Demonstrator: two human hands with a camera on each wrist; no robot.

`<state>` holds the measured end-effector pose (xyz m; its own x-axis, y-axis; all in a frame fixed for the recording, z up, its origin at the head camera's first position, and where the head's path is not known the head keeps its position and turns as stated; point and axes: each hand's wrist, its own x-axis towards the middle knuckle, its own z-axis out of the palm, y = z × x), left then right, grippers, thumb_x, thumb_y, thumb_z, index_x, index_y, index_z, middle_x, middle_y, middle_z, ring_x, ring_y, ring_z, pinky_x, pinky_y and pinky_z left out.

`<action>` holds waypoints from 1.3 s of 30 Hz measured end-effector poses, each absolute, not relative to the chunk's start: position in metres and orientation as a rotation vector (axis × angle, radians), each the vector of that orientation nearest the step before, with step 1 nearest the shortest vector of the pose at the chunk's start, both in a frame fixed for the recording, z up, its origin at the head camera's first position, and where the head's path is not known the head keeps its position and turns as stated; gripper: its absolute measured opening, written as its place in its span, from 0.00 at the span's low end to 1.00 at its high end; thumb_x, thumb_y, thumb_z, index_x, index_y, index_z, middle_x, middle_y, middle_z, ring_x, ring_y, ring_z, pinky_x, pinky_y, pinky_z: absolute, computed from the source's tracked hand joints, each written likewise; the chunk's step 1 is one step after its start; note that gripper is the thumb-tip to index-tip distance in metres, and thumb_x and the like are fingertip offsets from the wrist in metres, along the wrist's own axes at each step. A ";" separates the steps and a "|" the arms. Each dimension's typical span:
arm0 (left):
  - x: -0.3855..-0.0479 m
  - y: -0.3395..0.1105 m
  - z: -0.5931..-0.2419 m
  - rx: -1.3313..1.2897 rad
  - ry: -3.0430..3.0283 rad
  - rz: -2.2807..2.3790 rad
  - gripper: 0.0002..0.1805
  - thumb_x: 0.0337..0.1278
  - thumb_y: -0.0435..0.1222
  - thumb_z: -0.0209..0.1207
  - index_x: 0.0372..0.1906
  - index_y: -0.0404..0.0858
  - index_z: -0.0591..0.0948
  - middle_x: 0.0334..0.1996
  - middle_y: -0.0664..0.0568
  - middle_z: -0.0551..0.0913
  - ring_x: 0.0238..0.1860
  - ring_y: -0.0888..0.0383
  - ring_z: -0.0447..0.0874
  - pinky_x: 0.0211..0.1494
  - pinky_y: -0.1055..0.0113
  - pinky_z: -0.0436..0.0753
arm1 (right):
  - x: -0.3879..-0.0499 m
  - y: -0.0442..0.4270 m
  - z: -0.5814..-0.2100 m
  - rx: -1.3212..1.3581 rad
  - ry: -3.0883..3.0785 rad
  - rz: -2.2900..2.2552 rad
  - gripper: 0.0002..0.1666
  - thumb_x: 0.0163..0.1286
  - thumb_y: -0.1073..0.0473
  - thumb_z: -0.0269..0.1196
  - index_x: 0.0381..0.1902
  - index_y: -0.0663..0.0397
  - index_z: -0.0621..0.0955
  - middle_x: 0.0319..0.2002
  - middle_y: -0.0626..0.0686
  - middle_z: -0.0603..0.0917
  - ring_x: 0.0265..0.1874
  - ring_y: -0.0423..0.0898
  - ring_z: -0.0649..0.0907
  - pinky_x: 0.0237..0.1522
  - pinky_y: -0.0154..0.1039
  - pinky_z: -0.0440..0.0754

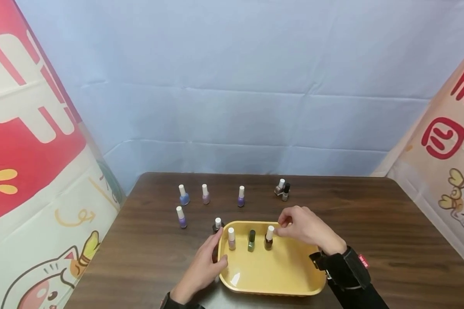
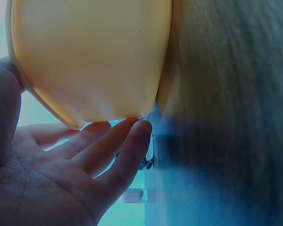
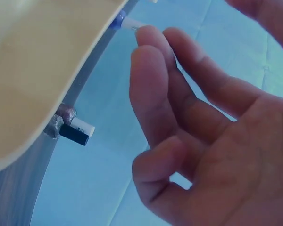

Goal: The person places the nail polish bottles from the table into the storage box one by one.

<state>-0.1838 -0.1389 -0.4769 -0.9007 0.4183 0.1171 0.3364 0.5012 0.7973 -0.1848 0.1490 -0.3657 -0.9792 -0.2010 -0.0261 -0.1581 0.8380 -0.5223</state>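
The yellow tray (image 1: 270, 274) has my left hand (image 1: 203, 268) at its left end, thumb over the rim and fingers outside. In the left wrist view, the fingers of that hand (image 2: 70, 165) touch the tray's wall (image 2: 94, 61). Inside stand a pink bottle (image 1: 231, 239), a green bottle (image 1: 251, 241) and a dark bottle with a white cap (image 1: 269, 238). Just right of the dark bottle, over the back rim, is my right hand (image 1: 307, 227). The right wrist view shows this hand (image 3: 203, 127) with loosely bent fingers and nothing held.
Behind the tray stand a blue bottle (image 1: 184, 197), a pale purple one (image 1: 206, 195), a purple one (image 1: 241, 197) and two close together, one black-capped (image 1: 285, 193). Left are another purple bottle (image 1: 181, 218) and a white-capped dark one (image 1: 217, 225) beside the tray.
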 end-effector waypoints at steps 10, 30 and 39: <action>-0.183 -0.142 -0.476 0.631 2.615 1.389 0.41 0.54 0.35 0.58 0.74 0.36 0.57 0.65 0.45 0.71 0.54 0.55 0.75 0.52 0.68 0.78 | -0.196 0.170 -0.359 -0.258 2.981 -0.880 0.07 0.61 0.55 0.66 0.34 0.52 0.83 0.29 0.46 0.82 0.30 0.40 0.78 0.35 0.37 0.75; -0.184 -0.139 -0.476 0.651 2.621 1.391 0.41 0.54 0.35 0.58 0.74 0.36 0.58 0.63 0.45 0.72 0.46 0.58 0.76 0.44 0.73 0.78 | -0.259 0.214 -0.396 -0.025 3.066 -0.979 0.12 0.65 0.56 0.61 0.40 0.60 0.83 0.34 0.56 0.84 0.34 0.49 0.80 0.36 0.42 0.75; -0.184 -0.139 -0.476 0.645 2.615 1.388 0.41 0.54 0.35 0.58 0.74 0.36 0.58 0.63 0.44 0.72 0.47 0.57 0.76 0.44 0.73 0.78 | -0.291 0.221 -0.419 0.066 3.074 -0.949 0.16 0.62 0.56 0.63 0.40 0.65 0.82 0.38 0.62 0.84 0.38 0.55 0.81 0.41 0.47 0.78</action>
<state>-0.1839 -0.1386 -0.4761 -0.9034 0.4173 0.0986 0.3156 0.4914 0.8118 -0.2906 0.2214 -0.4193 -0.9963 0.0617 0.0605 0.0169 0.8254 -0.5643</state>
